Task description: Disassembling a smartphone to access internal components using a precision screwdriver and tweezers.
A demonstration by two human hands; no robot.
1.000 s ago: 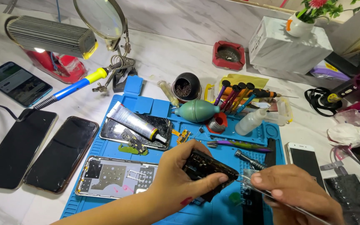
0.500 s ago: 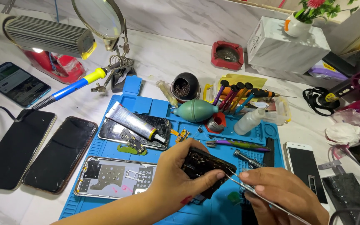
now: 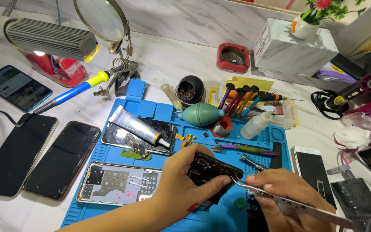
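Note:
My left hand (image 3: 184,180) grips a dark opened phone body (image 3: 211,171) over the blue work mat (image 3: 149,111), thumb pressed along its lower edge. My right hand (image 3: 286,199) holds metal tweezers (image 3: 275,198) whose tips touch the right edge of that phone body. A bare silver phone frame (image 3: 119,184) lies just left of my left hand. Behind it rests a cracked phone panel (image 3: 165,129) with a white glue tube (image 3: 136,125) lying on top.
Two dark phones (image 3: 35,157) and a lit phone (image 3: 16,87) lie at left, near a soldering iron (image 3: 76,91) and lamp (image 3: 50,41). A teal air blower (image 3: 200,114), screwdriver rack (image 3: 245,96), squeeze bottle (image 3: 256,124) and white phone (image 3: 313,169) stand beyond and right.
My right hand has brought the tweezers left and up, so the tips now meet the phone body. My left hand keeps its hold with little movement.

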